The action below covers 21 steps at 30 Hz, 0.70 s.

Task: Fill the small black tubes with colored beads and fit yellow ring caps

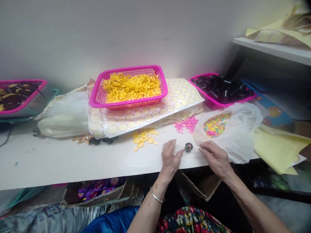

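Note:
A small round black cup [189, 147] with a few coloured beads in it stands upright on the white table, between my two hands. My left hand [170, 159] is just left of the cup, thumb and fingers apart, holding nothing. On the cup's other side, my right hand [215, 157] has its fingertips pressed together near the edge of a clear plastic bag [239, 142]; whether anything is between them is hidden. Multicoloured beads [216, 125] show in the bag's opening. Loose pink beads [187, 124] lie beside it. Several yellow ring-shaped pieces [143, 139] lie left of my left hand.
A pink basket [97, 97] of yellow pieces rests on sheets of round stickers [150, 115]. Another pink basket [211, 103] holds black cylindrical parts. Yellow paper [279, 147] sticks out at the right. Beneath the table, a cardboard box [121, 193] holds purple packages.

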Tool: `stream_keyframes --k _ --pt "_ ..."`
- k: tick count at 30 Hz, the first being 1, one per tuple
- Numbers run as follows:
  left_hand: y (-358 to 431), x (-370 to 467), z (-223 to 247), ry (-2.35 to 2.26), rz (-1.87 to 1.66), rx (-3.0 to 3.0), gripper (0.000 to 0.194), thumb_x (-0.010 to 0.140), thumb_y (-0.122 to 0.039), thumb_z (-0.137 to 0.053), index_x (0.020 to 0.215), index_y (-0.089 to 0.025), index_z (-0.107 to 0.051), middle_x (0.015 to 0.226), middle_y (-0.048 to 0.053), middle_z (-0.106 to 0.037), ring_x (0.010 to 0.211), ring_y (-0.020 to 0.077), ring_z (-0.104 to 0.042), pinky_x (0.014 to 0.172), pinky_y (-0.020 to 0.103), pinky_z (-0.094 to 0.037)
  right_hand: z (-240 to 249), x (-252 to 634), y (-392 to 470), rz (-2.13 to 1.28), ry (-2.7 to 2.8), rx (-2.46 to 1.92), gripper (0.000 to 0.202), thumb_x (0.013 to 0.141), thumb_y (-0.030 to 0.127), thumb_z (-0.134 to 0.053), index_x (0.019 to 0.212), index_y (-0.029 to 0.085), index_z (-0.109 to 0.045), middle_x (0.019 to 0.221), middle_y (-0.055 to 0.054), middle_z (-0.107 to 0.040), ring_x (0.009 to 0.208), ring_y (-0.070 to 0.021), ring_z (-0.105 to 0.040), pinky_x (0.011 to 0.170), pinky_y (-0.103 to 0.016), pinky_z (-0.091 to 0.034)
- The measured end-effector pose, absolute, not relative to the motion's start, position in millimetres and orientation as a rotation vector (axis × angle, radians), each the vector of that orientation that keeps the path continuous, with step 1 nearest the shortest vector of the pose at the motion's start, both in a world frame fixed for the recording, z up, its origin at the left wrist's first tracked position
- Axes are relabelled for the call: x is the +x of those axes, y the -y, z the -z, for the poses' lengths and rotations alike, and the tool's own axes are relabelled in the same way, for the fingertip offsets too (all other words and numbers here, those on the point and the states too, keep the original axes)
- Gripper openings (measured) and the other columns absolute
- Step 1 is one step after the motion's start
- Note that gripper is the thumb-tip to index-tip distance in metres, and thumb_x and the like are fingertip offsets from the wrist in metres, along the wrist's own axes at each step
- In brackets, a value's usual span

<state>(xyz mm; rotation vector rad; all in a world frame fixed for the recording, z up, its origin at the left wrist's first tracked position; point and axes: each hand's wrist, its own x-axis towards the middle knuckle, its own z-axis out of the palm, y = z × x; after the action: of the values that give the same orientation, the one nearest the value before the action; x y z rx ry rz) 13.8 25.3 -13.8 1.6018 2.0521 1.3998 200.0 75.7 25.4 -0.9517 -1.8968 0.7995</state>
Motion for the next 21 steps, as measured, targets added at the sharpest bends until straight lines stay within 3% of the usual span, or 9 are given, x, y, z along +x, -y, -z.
stream_keyframes --k 3,6,9,15,18,21 --pt "-5.9 -33.4 12.6 -2.609 -1.432 1.446 0.023 0.077 -0.026 -0.053 0.095 -0.015 -0.064 0.099 0.013 -0.058 0.094 0.0243 -0.051 0.084 0.040 -0.042 -17.8 210.8 -66.9 -0.782 1.924 -0.953 0.008 0.083 0.022 -0.052 0.082 0.019 -0.059 0.077 -0.004 -0.057 0.072 -0.0162 -0.056 0.065 -0.028 -0.044" --pt "7.3 -74.0 7.4 -2.951 -1.045 1.297 0.022 0.077 -0.024 -0.051 0.090 -0.014 -0.066 0.097 0.013 -0.054 0.089 0.0242 -0.049 0.078 0.037 -0.042 -14.2 213.9 -61.6 -0.745 1.947 -0.929 0.008 0.083 0.021 -0.052 0.084 0.019 -0.060 0.079 -0.005 -0.059 0.073 -0.0168 -0.058 0.066 -0.028 -0.046" --pt "12.7 -95.5 1.7 -2.932 -0.734 1.297 0.018 0.076 -0.024 -0.051 0.083 -0.016 -0.065 0.088 0.010 -0.055 0.081 0.0226 -0.049 0.069 0.034 -0.041 -15.2 209.9 -58.1 -0.724 1.963 -0.884 0.009 0.082 0.019 -0.052 0.087 0.020 -0.060 0.083 -0.006 -0.060 0.078 -0.0175 -0.059 0.067 -0.028 -0.047" --pt "18.6 -107.8 -1.2 -2.821 -0.568 1.564 0.016 0.081 -0.023 -0.045 0.071 -0.018 -0.057 0.077 0.007 -0.053 0.075 0.0212 -0.046 0.068 0.032 -0.037 -24.6 199.2 -44.9 -0.814 1.962 -0.834 0.010 0.084 0.018 -0.050 0.086 0.020 -0.059 0.080 -0.005 -0.059 0.075 -0.0163 -0.057 0.066 -0.028 -0.046" --pt "21.1 -105.3 2.6 -2.716 -0.678 1.671 0.017 0.082 -0.024 -0.044 0.068 -0.018 -0.052 0.077 0.007 -0.053 0.075 0.0205 -0.045 0.069 0.032 -0.036 -33.2 189.3 -33.6 -0.945 1.996 -0.775 0.011 0.086 0.017 -0.046 0.082 0.019 -0.057 0.075 -0.004 -0.054 0.069 -0.0138 -0.053 0.063 -0.026 -0.043" --pt "20.1 -97.7 6.5 -2.507 -1.024 1.484 0.018 0.079 -0.027 -0.048 0.064 -0.018 -0.049 0.070 0.003 -0.050 0.068 0.0170 -0.045 0.067 0.030 -0.036 -41.5 174.1 -24.2 -1.076 2.046 -0.749 0.017 0.086 0.017 -0.044 0.071 0.018 -0.050 0.068 0.000 -0.047 0.063 -0.0115 -0.047 0.060 -0.024 -0.038"
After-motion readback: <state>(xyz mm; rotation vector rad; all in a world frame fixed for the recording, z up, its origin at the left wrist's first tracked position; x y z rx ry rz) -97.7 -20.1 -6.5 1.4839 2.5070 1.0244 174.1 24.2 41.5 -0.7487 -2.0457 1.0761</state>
